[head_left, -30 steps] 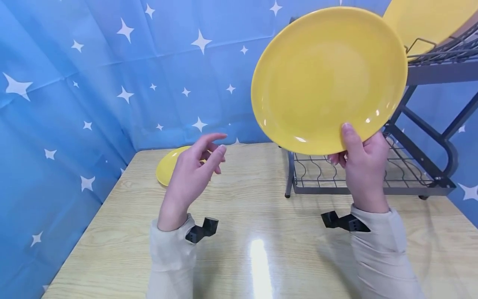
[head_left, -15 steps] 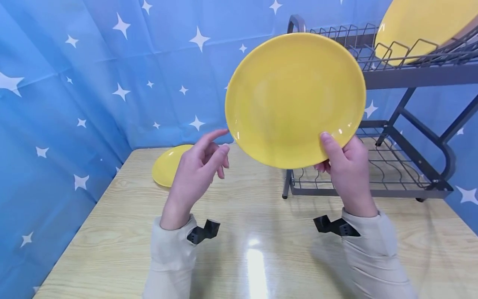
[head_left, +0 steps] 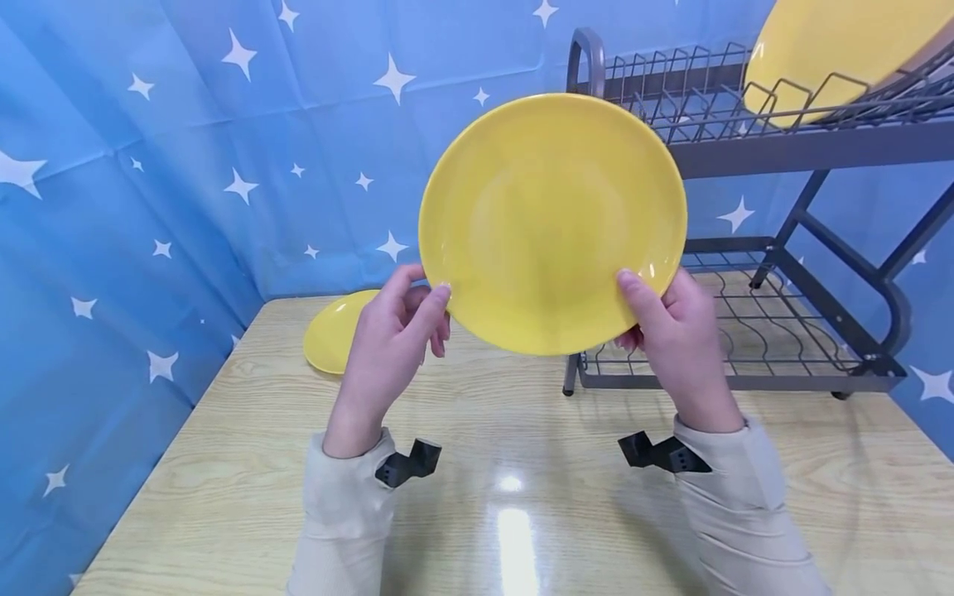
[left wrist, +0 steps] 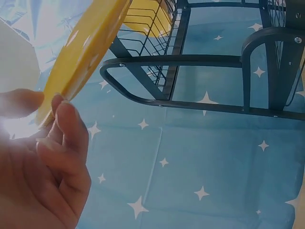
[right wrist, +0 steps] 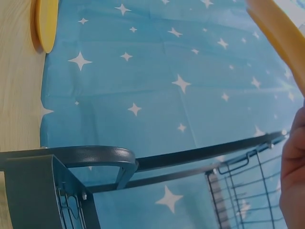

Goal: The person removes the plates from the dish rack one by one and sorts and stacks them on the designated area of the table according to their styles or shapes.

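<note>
A large yellow plate (head_left: pixel 551 223) is held up above the table, its upper face turned toward the head camera. My right hand (head_left: pixel 678 343) grips its lower right rim, thumb on the face and fingers curled behind. At the lower left rim my left hand (head_left: pixel 395 348) pinches the edge between thumb and fingers. The left wrist view shows the plate (left wrist: pixel 88 47) almost edge-on between thumb and fingertips of the left hand (left wrist: pixel 47 157). In the right wrist view only part of the right hand (right wrist: pixel 294 167) shows below the plate's edge (right wrist: pixel 281 38).
A dark two-tier dish rack (head_left: pixel 745 381) stands at the right. Its upper tier bears another yellow plate (head_left: pixel 842 58), leaning. A further yellow plate (head_left: pixel 328 335) lies on the wooden table (head_left: pixel 224 497) at the back left. Behind hangs a blue starred curtain (head_left: pixel 298 124).
My right hand has brought the plate left and down, away from the upper rack tier. My left hand stayed near its place and now takes the plate's left rim.
</note>
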The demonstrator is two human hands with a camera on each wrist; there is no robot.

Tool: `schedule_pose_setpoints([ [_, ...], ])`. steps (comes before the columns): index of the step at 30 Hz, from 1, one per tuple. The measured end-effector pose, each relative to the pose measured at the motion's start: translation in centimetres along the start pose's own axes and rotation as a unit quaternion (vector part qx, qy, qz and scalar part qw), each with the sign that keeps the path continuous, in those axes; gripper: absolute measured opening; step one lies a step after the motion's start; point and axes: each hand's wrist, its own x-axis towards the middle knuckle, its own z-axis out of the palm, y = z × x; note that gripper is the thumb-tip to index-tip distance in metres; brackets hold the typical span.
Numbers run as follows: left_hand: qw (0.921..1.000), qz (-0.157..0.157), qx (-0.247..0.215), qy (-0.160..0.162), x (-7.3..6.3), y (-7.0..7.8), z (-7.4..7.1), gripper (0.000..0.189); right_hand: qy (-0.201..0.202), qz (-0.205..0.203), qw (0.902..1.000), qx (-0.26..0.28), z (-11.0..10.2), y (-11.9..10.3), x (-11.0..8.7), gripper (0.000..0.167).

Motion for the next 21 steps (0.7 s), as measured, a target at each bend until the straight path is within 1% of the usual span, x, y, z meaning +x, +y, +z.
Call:
schedule_pose_setpoints([
  [3,0.9999,0.002,-0.015,0.007,0.2,-1.2,-0.1,0.023,-0.007,-0.001,0.9998,-0.019,0.1,0.0,0.0,0.021],
  [5,0.9998,0.002,-0.018,0.009,0.2,-1.4,-0.2,0.025,-0.012,-0.007,0.9994,-0.032,0.2,0.0,-0.1,0.02],
  [7,0.9998,-0.002,-0.017,0.008,0.1,-1.0,-0.3,0.024,-0.013,-0.009,0.999,-0.042,0.2,0.0,-0.1,0.019],
  [9,0.9999,-0.005,-0.015,0.002,0.0,-0.5,-0.4,0.022,-0.005,-0.012,0.9985,-0.054,0.2,0.1,-0.1,0.019],
  [13,0.9998,-0.019,-0.008,-0.007,-0.3,0.6,-0.5,0.018,0.029,-0.012,0.9985,-0.045,0.1,0.0,0.1,0.023],
  [17,0.9995,-0.031,0.007,0.002,-0.3,0.9,-0.5,0.021,0.063,-0.014,0.9971,-0.04,0.0,-0.1,0.2,0.031],
  [18,0.9994,-0.032,0.011,0.006,-0.3,0.9,-0.5,0.022,0.067,-0.015,0.9963,-0.052,0.1,-0.2,0.2,0.032],
  [21,0.9993,-0.033,0.014,0.009,-0.3,0.8,-0.5,0.023,0.071,-0.016,0.9953,-0.063,0.1,-0.2,0.2,0.033],
])
